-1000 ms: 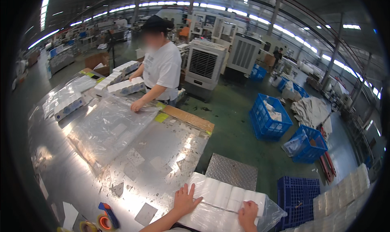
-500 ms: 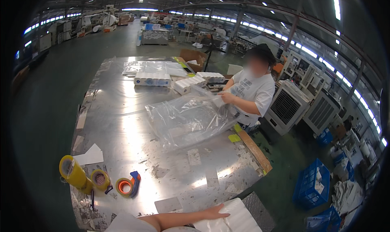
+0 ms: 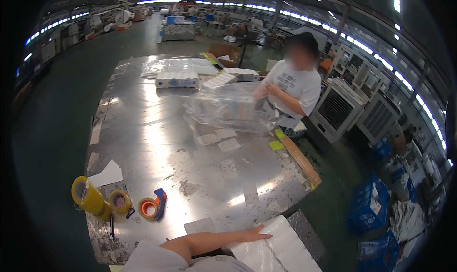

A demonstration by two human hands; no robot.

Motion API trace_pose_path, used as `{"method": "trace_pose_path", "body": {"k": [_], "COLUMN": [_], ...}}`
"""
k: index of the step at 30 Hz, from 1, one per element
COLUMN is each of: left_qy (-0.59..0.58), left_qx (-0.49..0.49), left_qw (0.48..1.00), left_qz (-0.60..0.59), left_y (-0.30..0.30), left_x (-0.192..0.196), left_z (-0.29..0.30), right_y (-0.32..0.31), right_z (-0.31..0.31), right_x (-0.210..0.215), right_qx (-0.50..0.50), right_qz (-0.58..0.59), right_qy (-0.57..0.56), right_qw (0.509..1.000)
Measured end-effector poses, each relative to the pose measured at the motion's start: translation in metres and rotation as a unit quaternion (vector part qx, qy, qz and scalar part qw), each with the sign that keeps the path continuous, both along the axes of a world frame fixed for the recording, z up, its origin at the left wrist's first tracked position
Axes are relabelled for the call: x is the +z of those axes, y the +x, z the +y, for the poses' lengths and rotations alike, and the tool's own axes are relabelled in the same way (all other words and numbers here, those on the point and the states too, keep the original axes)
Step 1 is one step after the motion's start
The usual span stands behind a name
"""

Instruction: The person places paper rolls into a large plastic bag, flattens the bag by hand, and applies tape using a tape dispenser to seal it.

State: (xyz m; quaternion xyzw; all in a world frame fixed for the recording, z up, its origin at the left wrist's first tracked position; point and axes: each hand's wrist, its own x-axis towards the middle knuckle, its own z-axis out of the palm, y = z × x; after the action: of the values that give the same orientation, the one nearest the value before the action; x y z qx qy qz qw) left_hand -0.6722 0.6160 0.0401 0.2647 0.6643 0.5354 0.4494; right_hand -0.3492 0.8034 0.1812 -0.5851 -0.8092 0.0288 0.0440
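My left hand (image 3: pixel 254 233) reaches across the near edge of the table and lies on a white plastic-wrapped pack of rolls (image 3: pixel 285 248) at the bottom. Its fingers are stretched out, and the palm side is hidden against the wrap. A second wrapped row sits against the first with a narrow seam between them. My right hand is out of the picture. Across the table, a co-worker (image 3: pixel 296 89) in a white shirt holds a large clear plastic bag (image 3: pixel 202 119). A pack of rolls (image 3: pixel 233 106) shows through its film.
On the metal table (image 3: pixel 133 138), yellow tape rolls (image 3: pixel 88 198) and an orange-and-blue tape dispenser (image 3: pixel 152 206) stand at the near left. More roll packs (image 3: pixel 177 80) and flat clear bags (image 3: pixel 178 66) lie at the far end. Blue crates (image 3: pixel 367 203) stand on the floor at right.
The co-worker's bag has drawn back toward the far right and now surrounds a pack of rolls. My left hand stays on the near pack. The whole view has shifted slightly.
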Motion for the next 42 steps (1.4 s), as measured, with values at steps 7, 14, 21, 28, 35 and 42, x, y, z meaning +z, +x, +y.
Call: {"method": "trace_pose_path", "body": {"k": [7,14,21,28,35,42], "left_qy": [-0.118,-0.18,-0.161,-0.118,-0.022,0.048], "left_qx": [-0.033,0.032,0.001,0.035,0.029,-0.034], "left_qw": [0.99,0.946,0.978,0.986,0.808,0.796], "left_qz": [0.076,0.269,0.132,0.116,0.589,0.603], "left_y": [0.001,0.017,0.014,0.013,0.051,0.072], "left_x": [0.049,0.078,0.074,0.062,0.123,0.11], "left_z": [-0.013,-0.019,-0.024,-0.025,0.0,0.019], "right_y": [-0.014,-0.077,-0.072,-0.078,-0.077,-0.074], "right_z": [0.007,-0.029,-0.036,-0.046,-0.033,-0.025], "right_x": [0.013,0.014,-0.017,-0.008,-0.023,-0.026], "right_qx": [0.041,0.25,0.278,0.279,0.287,0.282], "right_qz": [0.015,0.001,-0.013,0.034,0.035,0.041], "right_qy": [0.028,0.097,0.051,0.01,0.048,0.102], "right_qw": [0.999,0.963,0.959,0.96,0.956,0.953]}}
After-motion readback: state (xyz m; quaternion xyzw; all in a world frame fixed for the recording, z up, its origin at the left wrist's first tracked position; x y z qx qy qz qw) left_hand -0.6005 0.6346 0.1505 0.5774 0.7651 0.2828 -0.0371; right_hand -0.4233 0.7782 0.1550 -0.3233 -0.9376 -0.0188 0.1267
